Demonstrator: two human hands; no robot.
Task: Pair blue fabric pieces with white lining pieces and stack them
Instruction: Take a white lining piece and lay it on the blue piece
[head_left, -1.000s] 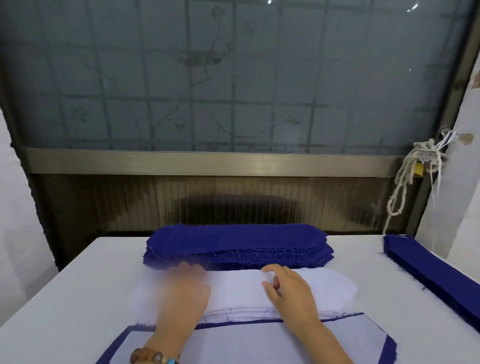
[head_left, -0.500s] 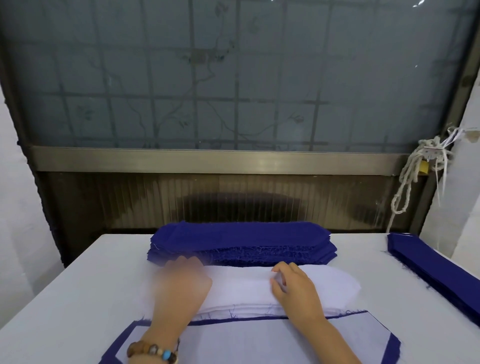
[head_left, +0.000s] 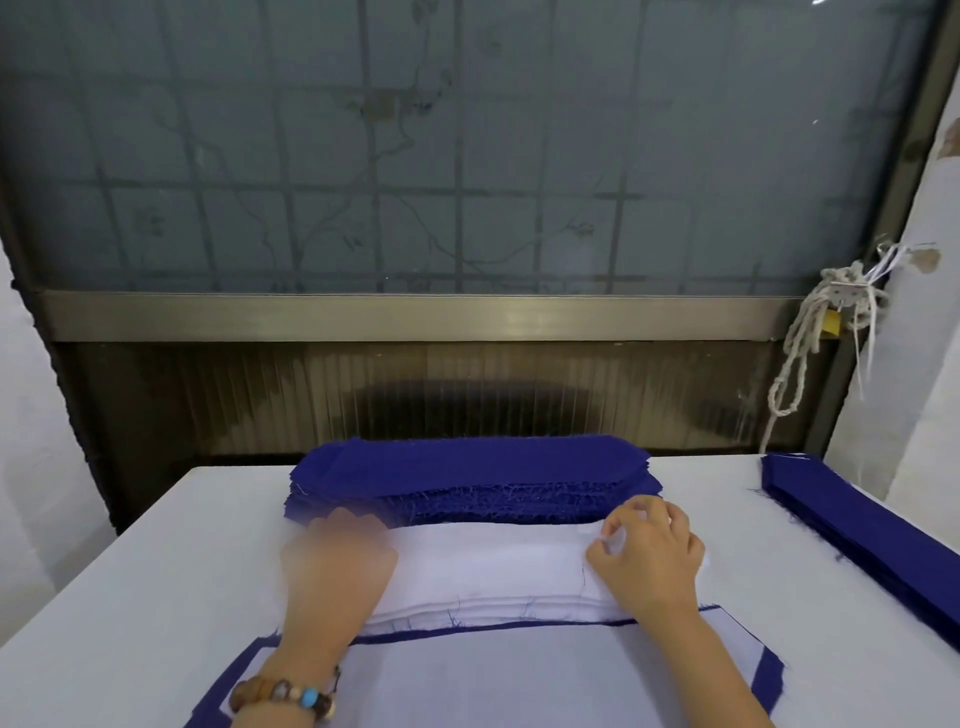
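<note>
Your hands at the lining stack (head_left: 488, 566), the white pile lying crosswise on the table (head_left: 130, 597). Your left hand (head_left: 337, 566) rests on the stack's left end; it is blurred, so whether its fingers lie flat or curled cannot be told. Your right hand (head_left: 649, 561) sits on the stack's right end with its fingers curled, and thumb and fingertips (head_left: 631, 514) pinch the top white ply near its far edge. Just behind the lining stack lies the blue stack (head_left: 467, 473), which is thicker and has frayed threads along its near side. Just in front of the lining stack lies a paired piece (head_left: 519, 680): a blue piece with a white lining on top and a blue border showing round it. Both your forearms cross over it. Well to the right of the lining stack, a pile of blue strips (head_left: 872, 535) runs along the table's edge. A beaded bracelet (head_left: 283, 696) circles your left wrist. Beyond the blue stack stands a frosted window (head_left: 467, 156), with a knotted rope (head_left: 800, 353) hanging at its right.
</note>
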